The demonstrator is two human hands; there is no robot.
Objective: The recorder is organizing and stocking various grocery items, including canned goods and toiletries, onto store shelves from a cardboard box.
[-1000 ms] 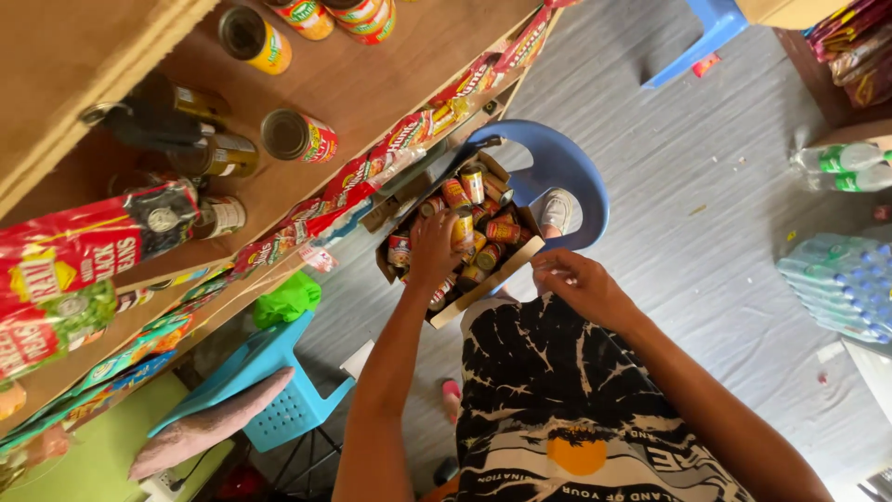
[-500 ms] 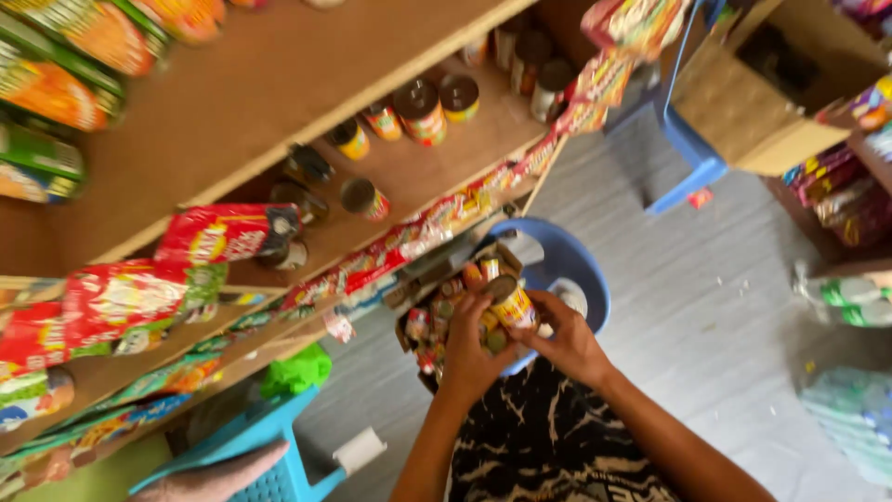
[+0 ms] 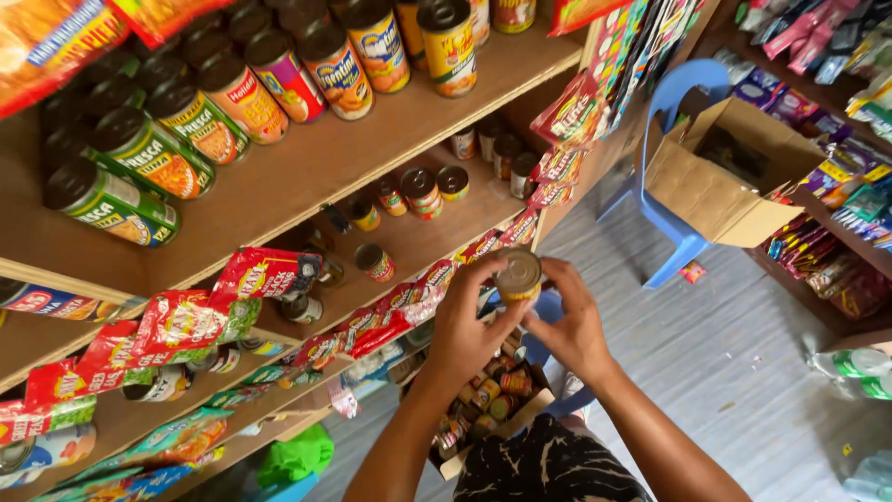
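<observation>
Metal-lidded and small, the can [image 3: 518,275] sits between both your hands, lid facing up toward you, its long axis running away from you toward the floor. Your left hand [image 3: 469,330] cups it from the shelf side, fingers curled round the wall; your right hand [image 3: 573,325] pinches the opposite side. Both grip it equally closely (neither leads). The can hangs directly above the open carton of cans [image 3: 488,409], with the middle wooden shelf [image 3: 418,237] just beyond it.
</observation>
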